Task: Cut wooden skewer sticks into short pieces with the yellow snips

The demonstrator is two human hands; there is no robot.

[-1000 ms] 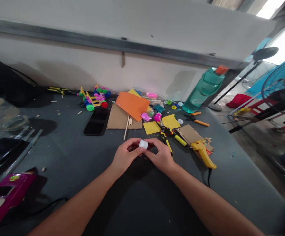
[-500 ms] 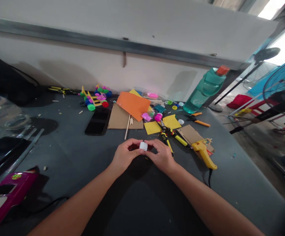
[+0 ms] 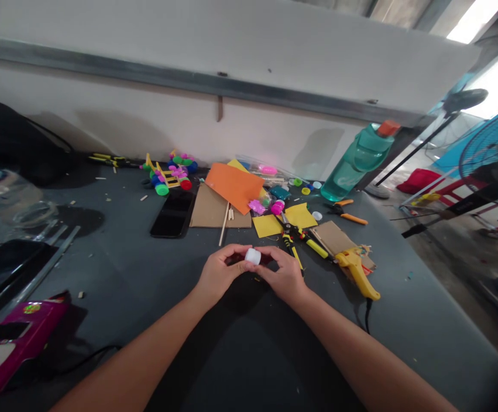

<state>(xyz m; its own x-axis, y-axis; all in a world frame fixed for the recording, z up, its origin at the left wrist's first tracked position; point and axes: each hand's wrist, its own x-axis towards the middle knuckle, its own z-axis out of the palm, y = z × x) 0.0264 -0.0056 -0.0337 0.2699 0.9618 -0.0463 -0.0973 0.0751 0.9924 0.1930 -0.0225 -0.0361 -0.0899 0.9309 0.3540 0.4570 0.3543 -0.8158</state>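
Observation:
Between my two hands, just above the dark table, is a small white bottle cap (image 3: pixel 253 256). My left hand (image 3: pixel 222 273) pinches it from the left with thumb and fingers. From the other side, my right hand (image 3: pixel 282 273) grips it the same way, fingertips bent round its edge. Just beyond my hands lie a wooden stick (image 3: pixel 224 225) and yellow-and-black pliers (image 3: pixel 292 232) with their handles spread toward me. The far side of the cap is hidden by my fingers.
A yellow glue gun (image 3: pixel 358 273) rests on cardboard at right, near orange-handled pliers (image 3: pixel 347 215). Behind are a teal bottle (image 3: pixel 356 163), orange paper (image 3: pixel 234 183), a phone (image 3: pixel 173 214) and colourful wheeled toys (image 3: pixel 167 174). A magenta device (image 3: pixel 21 343) stands at left.
The white cap has tilted slightly between my fingertips, which keep hold of it. My hands are otherwise nearly still, and the whole view has shifted a little.

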